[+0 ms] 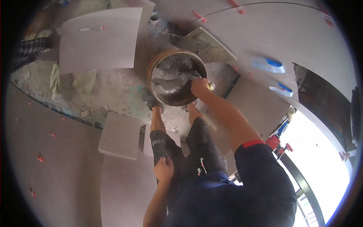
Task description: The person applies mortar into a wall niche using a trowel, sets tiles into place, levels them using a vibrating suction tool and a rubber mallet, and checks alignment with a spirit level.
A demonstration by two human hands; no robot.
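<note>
Yellowish handle partly hidden in closed right grip, left grip curled, contents unclear

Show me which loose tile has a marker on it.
The large pale tile at upper left, left of the bucket: a white, red-ended marker lies on it. None shows on the tile stack beside the left leg.

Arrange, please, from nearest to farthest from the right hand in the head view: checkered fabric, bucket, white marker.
1. Bucket, right at the right hand.
2. White marker, upper left, lying on a pale tile.
3. Checkered fabric, near the far left edge.
</note>
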